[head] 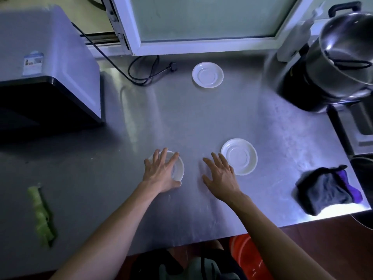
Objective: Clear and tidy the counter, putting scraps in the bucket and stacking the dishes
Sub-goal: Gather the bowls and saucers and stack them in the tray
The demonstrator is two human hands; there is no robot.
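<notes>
three white saucers sit spread over the steel counter (pixel 181 122), none stacked yet. the far saucer (pixel 207 74) lies near the window w/ a black cable (pixel 145 71) just left of it; the right saucer (pixel 240 156) and the near saucer (pixel 177 168) lie close to the counter's front edge, apart from each other. prob both hands are out front bc the two nearest dishes are the easy first pair to gather.

left hand (pixel 161 170) lies over the near saucer, fingers spread and fairly straight across its rim, thumb at the front edge — covering it, not clearly pinching it. right hand (pixel 221 174) is spread flat, fingers straight, just beside the right saucer w/ its finger side at or over that rim; holds nothing, and actual contact can't be told.

a green scrap (pixel 41 215) lies at the front left, well apart from the hands, not yet binned. the orange bucket (pixel 248 257) shows below the counter edge. a dark cloth (pixel 327 190) sits at the right corner.
</notes>
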